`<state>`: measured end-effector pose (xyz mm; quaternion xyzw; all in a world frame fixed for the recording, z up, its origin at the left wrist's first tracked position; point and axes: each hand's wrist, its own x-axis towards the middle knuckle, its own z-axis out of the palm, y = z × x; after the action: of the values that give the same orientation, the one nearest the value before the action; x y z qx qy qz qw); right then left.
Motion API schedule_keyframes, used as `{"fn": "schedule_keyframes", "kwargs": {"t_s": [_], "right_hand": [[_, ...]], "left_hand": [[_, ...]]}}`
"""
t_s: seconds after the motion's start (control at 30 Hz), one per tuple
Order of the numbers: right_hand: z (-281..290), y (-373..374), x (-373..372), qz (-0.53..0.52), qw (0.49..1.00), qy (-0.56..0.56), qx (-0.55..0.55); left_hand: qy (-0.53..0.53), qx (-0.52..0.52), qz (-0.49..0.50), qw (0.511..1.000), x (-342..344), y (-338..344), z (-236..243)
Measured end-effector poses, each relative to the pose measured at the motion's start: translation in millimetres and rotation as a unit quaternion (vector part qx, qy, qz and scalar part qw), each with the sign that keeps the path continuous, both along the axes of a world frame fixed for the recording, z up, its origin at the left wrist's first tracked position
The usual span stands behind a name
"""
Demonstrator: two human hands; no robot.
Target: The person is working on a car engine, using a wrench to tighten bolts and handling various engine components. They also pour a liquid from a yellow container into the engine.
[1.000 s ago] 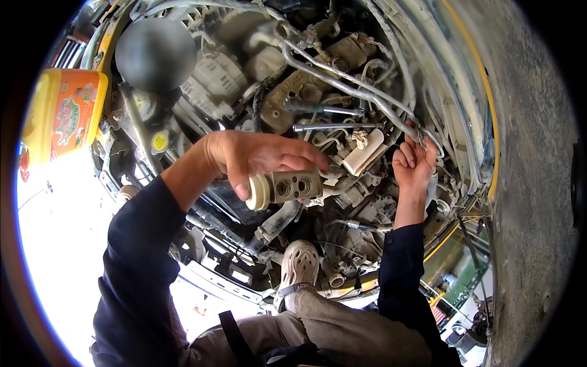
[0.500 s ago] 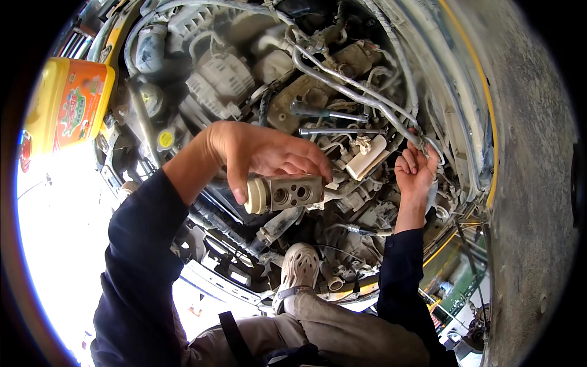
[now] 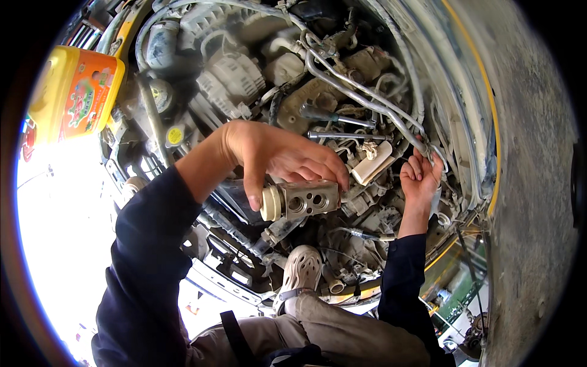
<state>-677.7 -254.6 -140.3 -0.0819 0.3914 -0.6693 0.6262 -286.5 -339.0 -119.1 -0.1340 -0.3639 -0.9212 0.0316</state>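
Note:
My left hand (image 3: 275,150) reaches across the engine bay and grips a block-shaped expansion valve (image 3: 310,200) between thumb and fingertips. The valve is a grey metal block with round ports facing me and a cream round cap (image 3: 271,203) at its left end, under my thumb. At the right, my right hand (image 3: 419,183) has its fingers curled, the fingertips closed at the end of a bent metal pipe (image 3: 391,114). Part of that pipe end is hidden by the fingers. A gap separates the valve from the pipe.
A screwdriver (image 3: 336,116) and a metal bar (image 3: 338,134) lie on the engine, near a cream plastic piece (image 3: 373,164). A yellow and orange tub (image 3: 92,92) stands at the left. My shoe (image 3: 302,269) rests at the bay's near edge. A grey panel (image 3: 532,183) rises at the right.
The whole view has shifted slightly, so the engine bay appears a little farther right. My left hand still holds the expansion valve, and my right hand stays at the pipe end.

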Motion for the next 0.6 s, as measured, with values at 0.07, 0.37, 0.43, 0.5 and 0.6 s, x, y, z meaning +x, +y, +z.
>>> {"fn": "schedule_keyframes", "kwargs": {"t_s": [0.07,0.37,0.43,0.5,0.6], "right_hand": [[-2,1,-1,0.003,1.0,-0.001,-0.007],[0,0,-2,0.003,1.0,0.01,0.004],[-1,0,-1,-0.008,1.0,0.014,0.011],[-2,0,-2,-0.009,1.0,0.015,0.009],[-4,1,-7,0.007,1.0,0.004,-0.006]], "left_hand": [[0.002,0.003,0.007,1.0,0,1,0],[-0.246,0.038,0.128,0.96,-7,5,-11],[-0.32,0.077,0.181,0.927,-12,10,-15],[-0.368,0.099,0.178,0.907,-13,8,-18],[-0.426,0.116,0.193,0.876,-16,10,-18]]}}
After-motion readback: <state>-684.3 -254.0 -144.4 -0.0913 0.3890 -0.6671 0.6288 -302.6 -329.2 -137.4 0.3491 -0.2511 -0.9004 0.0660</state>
